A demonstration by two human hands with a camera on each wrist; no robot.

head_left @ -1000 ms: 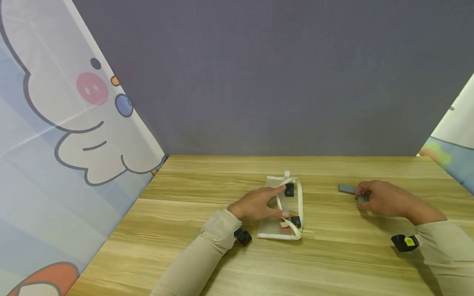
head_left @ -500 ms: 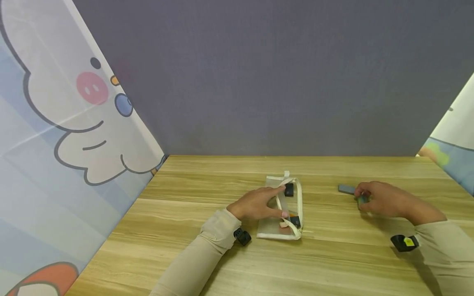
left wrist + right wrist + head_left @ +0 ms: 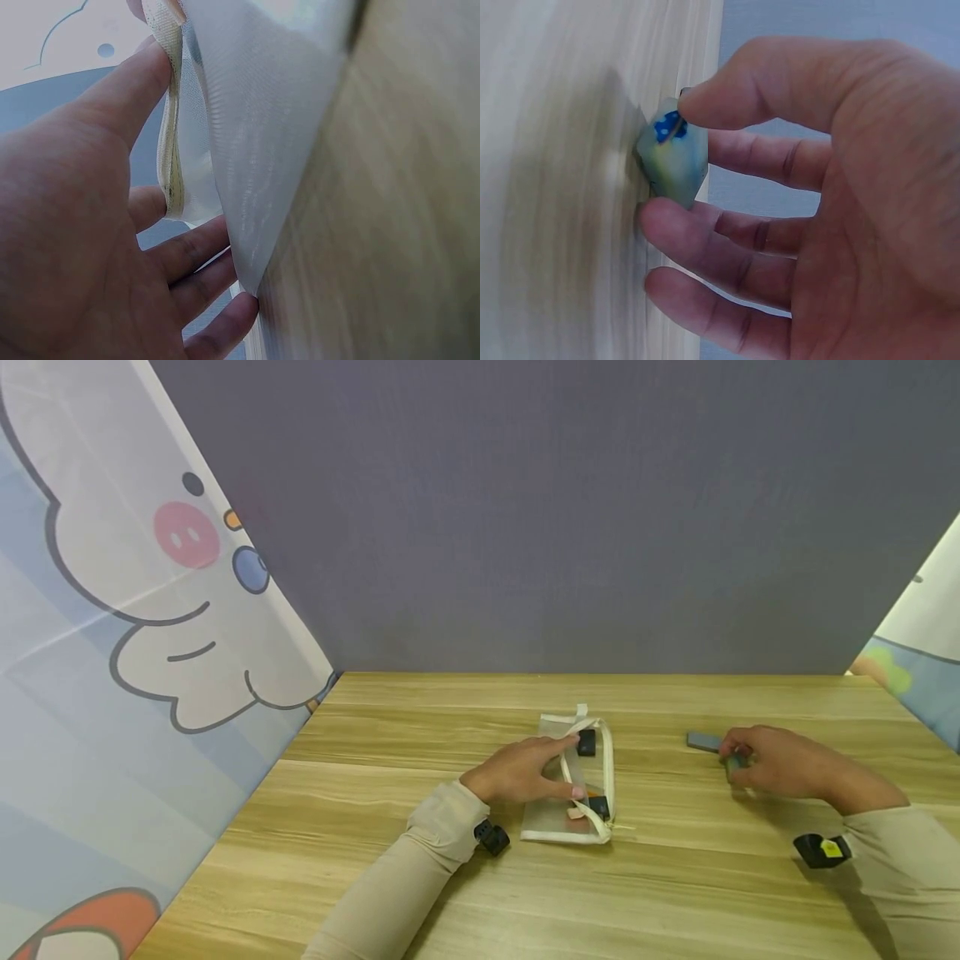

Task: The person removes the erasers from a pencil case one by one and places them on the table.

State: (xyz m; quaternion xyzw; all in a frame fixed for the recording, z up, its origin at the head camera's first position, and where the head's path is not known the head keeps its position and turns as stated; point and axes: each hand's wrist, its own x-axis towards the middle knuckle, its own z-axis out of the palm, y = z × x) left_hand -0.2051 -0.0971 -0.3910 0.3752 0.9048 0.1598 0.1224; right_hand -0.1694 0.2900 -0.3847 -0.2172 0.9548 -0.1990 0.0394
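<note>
A white mesh zip pouch (image 3: 551, 818) lies on the table with its zipped side gaping to the right. My left hand (image 3: 521, 771) holds the zipper edge, thumb and forefinger spread along the opening. In the left wrist view, that hand's other fingers touch the mesh (image 3: 259, 135). Two small black items (image 3: 587, 742) and a bit of orange show at the pouch's mouth. At the right, my right hand (image 3: 780, 764) pinches a small pale green, many-sided piece with a blue dotted print (image 3: 676, 154), close to the tabletop. Its exact kind is unclear.
A flat grey rectangular block (image 3: 703, 742) lies just left of the right hand's fingertips. A grey panel (image 3: 555, 527) rises behind the wooden table (image 3: 480, 710). Cartoon-printed cloth (image 3: 150, 693) hangs at the left, with more at the right edge.
The right hand's fingers shift very slightly around the green piece. Otherwise both hands, the pouch and the grey block stay in place.
</note>
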